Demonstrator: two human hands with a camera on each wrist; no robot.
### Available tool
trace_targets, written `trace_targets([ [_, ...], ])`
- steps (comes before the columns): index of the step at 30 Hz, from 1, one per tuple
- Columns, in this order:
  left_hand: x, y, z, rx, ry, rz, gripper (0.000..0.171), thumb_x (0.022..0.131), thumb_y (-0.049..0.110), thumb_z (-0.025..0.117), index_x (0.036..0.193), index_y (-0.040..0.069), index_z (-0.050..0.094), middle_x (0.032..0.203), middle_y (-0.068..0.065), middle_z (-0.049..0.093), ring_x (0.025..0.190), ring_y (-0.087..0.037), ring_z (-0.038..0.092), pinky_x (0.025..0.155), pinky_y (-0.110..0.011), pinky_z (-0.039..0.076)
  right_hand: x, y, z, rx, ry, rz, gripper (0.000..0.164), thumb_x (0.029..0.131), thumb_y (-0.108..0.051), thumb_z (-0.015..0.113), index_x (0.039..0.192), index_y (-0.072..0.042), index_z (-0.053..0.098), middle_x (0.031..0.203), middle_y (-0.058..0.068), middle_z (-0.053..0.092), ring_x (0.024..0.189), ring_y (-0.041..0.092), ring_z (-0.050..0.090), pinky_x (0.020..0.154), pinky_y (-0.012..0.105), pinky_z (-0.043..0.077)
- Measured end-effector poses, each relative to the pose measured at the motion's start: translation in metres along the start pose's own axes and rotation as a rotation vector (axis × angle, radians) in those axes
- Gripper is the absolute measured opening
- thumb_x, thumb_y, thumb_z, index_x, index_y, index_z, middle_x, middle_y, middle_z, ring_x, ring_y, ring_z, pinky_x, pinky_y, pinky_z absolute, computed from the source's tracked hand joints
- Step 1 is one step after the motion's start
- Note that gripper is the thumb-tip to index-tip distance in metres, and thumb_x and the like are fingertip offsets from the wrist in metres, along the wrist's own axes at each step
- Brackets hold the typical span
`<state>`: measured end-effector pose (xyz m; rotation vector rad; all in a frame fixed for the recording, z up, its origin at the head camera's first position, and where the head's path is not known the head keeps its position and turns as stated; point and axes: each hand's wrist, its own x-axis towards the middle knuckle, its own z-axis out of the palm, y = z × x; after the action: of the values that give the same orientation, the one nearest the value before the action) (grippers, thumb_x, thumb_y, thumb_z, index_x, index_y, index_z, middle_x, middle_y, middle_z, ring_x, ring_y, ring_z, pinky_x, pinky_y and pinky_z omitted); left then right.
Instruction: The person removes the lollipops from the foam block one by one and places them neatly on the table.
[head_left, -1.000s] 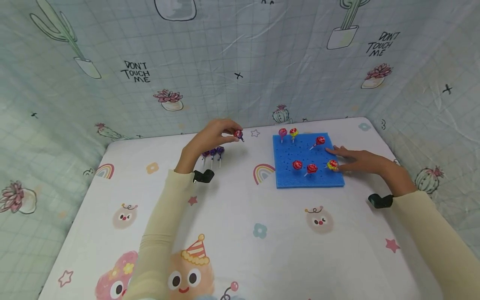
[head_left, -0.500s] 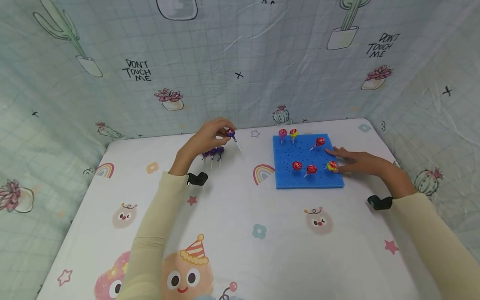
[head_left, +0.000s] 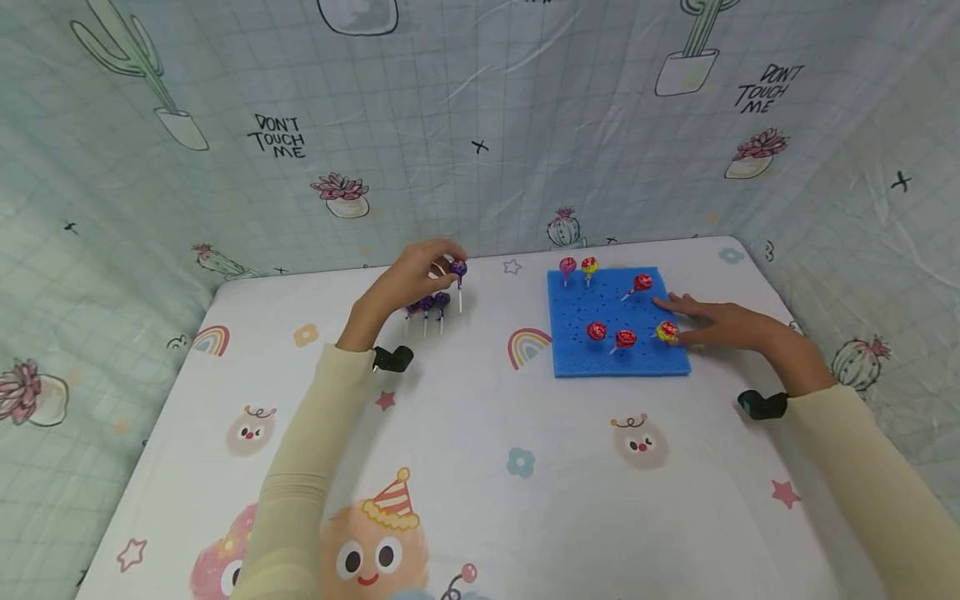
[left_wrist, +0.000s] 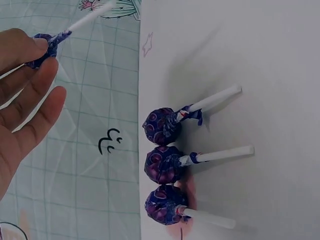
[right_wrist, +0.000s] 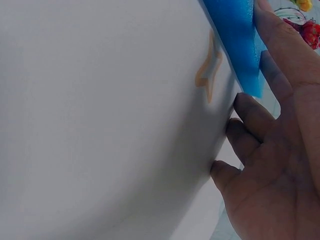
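Observation:
A purple-wrapped lollipop (head_left: 459, 267) is pinched by its round head between the thumb and fingers of my left hand (head_left: 417, 273). Its white stick points down in the head view, clear of the fingers. Just below that hand, three more purple lollipops (left_wrist: 164, 165) lie side by side on the table, sticks toward me. My right hand (head_left: 722, 323) rests at the right edge of a blue foam board (head_left: 600, 360), fingers spread and touching its side. Several lollipops stand in the board, among them a yellow-and-red lollipop (head_left: 667, 332) beside the right thumb.
The white table (head_left: 570, 517) has printed cartoon figures. A patterned cloth (head_left: 420, 117) hangs behind it and at both sides. Small holes dot the foam board. A pink lollipop (head_left: 567, 266) and a yellow lollipop (head_left: 589, 266) stand at its back left corner.
My left hand has drawn back slightly to the left with its lollipop. The stick has swung to point straight down. My right hand stays at the board.

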<state>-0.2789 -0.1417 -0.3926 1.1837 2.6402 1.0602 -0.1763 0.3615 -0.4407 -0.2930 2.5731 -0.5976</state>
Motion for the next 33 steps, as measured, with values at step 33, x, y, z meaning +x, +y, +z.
trace_targets([
  [33, 0.002, -0.013, 0.013, 0.037, -0.027, -0.043, 0.029, 0.096, 0.006, 0.070, 0.123, -0.002, 0.070, 0.118, -0.014, 0.071, 0.106, -0.025, 0.069, 0.095, -0.040, 0.056, 0.000, 0.003, 0.000, 0.009, 0.005, -0.008, 0.085, 0.095, -0.050, 0.067, 0.162, -0.017, 0.027, 0.164, 0.030, 0.013, 0.149, 0.055, 0.007, 0.109, 0.082, 0.009],
])
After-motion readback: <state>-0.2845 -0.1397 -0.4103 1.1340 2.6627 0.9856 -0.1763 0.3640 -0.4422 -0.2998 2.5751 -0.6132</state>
